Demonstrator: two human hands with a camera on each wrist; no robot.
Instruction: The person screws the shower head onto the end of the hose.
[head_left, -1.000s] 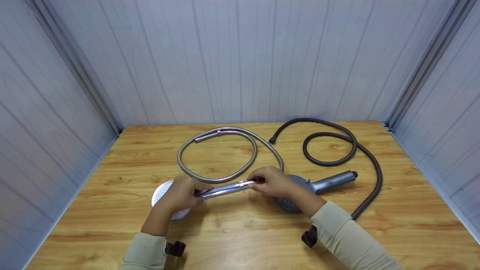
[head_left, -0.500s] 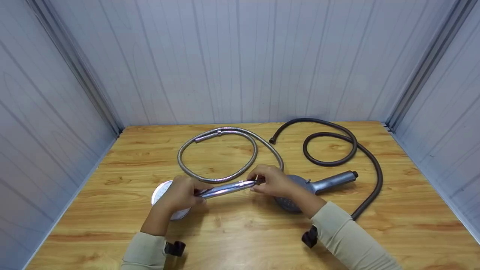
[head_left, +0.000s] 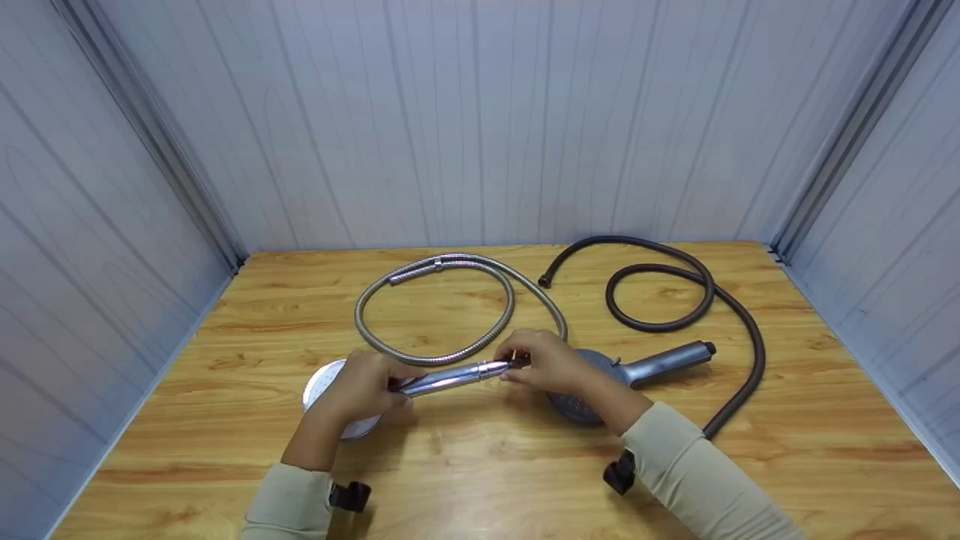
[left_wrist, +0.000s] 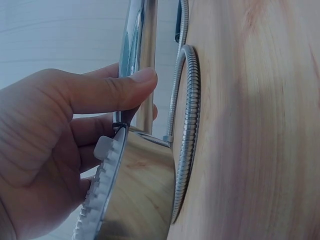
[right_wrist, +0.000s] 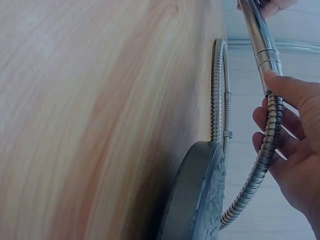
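My left hand [head_left: 364, 382] grips the handle [head_left: 444, 380] of a chrome hand shower, close to its round head [head_left: 321, 384]. In the left wrist view the thumb [left_wrist: 117, 92] lies across the handle, and the head's nozzle face is turned toward the palm. A chrome metal shower hose [right_wrist: 260, 160] meets the handle's far end, joined by a smooth nut [right_wrist: 270, 77]. My right hand [head_left: 546, 364] pinches at that joint, thumb on the nut and fingers behind the hose. How far the nut is threaded cannot be told.
The chrome hose's loop [head_left: 358, 309] lies behind the hands. A dark grey hand shower [head_left: 667, 362] rests beneath and beside the right wrist. A black hose [head_left: 756, 337] curls over the table's right side. Pale panels [head_left: 480, 127] enclose the wooden table [head_left: 465, 480].
The right fingers have shifted slightly at the joint, the thumb a little back from where it was a second ago. The left hand and the chrome hand shower have stayed put.
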